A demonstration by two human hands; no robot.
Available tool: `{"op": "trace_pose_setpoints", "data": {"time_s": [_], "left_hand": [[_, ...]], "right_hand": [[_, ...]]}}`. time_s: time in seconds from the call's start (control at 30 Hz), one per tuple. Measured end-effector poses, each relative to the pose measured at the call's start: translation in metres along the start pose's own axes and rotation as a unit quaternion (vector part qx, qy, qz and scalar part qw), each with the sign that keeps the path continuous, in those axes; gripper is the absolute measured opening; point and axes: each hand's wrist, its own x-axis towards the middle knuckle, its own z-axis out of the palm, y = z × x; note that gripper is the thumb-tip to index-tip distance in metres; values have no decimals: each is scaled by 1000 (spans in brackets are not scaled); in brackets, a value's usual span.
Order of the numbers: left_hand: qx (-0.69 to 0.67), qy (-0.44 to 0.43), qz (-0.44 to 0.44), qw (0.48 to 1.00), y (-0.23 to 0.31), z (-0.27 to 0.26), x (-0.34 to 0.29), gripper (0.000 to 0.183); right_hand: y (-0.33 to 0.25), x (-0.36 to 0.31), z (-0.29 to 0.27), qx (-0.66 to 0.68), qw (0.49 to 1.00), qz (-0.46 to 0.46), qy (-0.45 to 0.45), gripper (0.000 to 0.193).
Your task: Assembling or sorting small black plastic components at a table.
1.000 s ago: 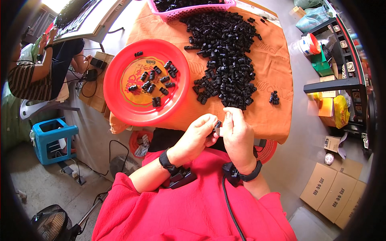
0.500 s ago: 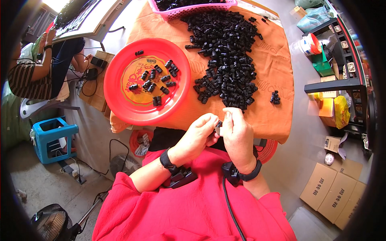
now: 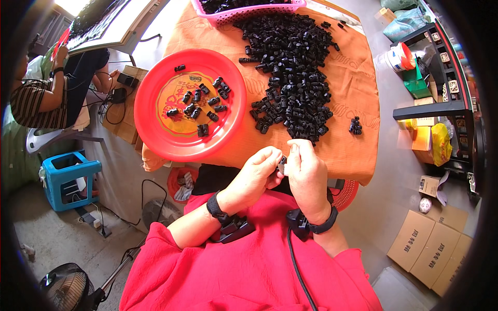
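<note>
My left hand (image 3: 254,172) is closed in a pinch around a small black plastic part (image 3: 282,160), just off the table's near edge. Beside it, my right hand (image 3: 307,173) has thumb and fingers pressed together against the same spot. A small greyish piece shows between the two hands, and its kind is too small to make out. Ahead of my hands lies a large heap of black plastic parts (image 3: 295,78) on the orange tablecloth (image 3: 353,150). Left of the heap, a round red tray (image 3: 148,127) holds several similar parts.
A pink basket (image 3: 223,19) of black parts stands at the far edge. One small cluster of parts (image 3: 355,126) lies at the right. Left are a blue stool (image 3: 67,171), a fan (image 3: 67,287) and a seated co-worker (image 3: 44,101). Cardboard boxes (image 3: 430,243) lie on the right floor.
My hands stay in almost the same place, pinched together. At the far left, the co-worker's hand and a red thing by it have moved slightly.
</note>
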Motion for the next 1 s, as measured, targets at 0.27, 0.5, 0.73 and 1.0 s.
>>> {"op": "trace_pose_setpoints", "data": {"time_s": [0.27,0.5,0.73,1.0], "left_hand": [[-8,6,-22,1000,2,3,-3,18],[-72,1,-33,997,5,2,0,17],[-85,-15,-29,996,10,5,1,15],[-16,-17,-16,1000,18,2,7,20]], "right_hand": [[-2,2,-2,8,998,19,58,16],[-7,5,-17,28,997,-7,67,15],[1,2,-8,30,999,-11,21,12],[-11,11,-22,127,983,8,-133,18]]}}
